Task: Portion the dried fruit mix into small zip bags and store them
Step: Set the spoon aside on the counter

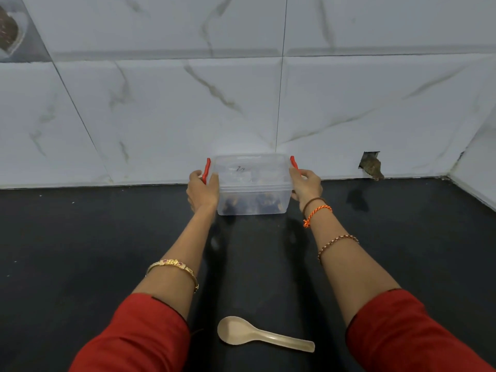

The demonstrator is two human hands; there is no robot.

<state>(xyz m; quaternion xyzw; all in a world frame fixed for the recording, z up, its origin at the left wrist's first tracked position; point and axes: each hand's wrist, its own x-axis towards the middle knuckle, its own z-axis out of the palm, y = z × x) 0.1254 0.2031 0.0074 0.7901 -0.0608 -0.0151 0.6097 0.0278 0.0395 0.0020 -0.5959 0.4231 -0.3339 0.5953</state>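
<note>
A: What is held on the left side?

B: The left hand (201, 189) is wrapped on the left end of the clear plastic box (252, 183), the thumb laid over the lid edge just below the red clip (206, 169). The grip is closed on the box, not spread.

A: And where is the box placed?

B: Between the two grips, at the far edge of the black worktop (80, 237), close to the tiled wall (161, 103). Whether its base rests on the worktop or is held just above cannot be told. Dark pieces, judged to be the bagged dried fruit mix (265, 204), are seen dimly through the wall, low in the box.

A: The right side?

B: The right hand (306, 185) is closed on the right end, fingers curled by the second red clip (294, 162). Both clips appear folded up against the lid, so the lid is judged to be latched.

A: How is the box expected to handle?

B: It is judged light and fairly stiff, though thin walls may flex if squeezed hard. The smooth plastic could slip, so it is best taken at both short ends, under the rim, as it is now. The clips should not be used as lifting points, since they might spring open.

A: Anything nearer than the grips?

B: A beige spoon (257, 334) is left lying flat on the worktop, well apart from the box and close to the body, untouched. No loose zip bags are seen outside the box, so storing is judged the step in hand.
</note>
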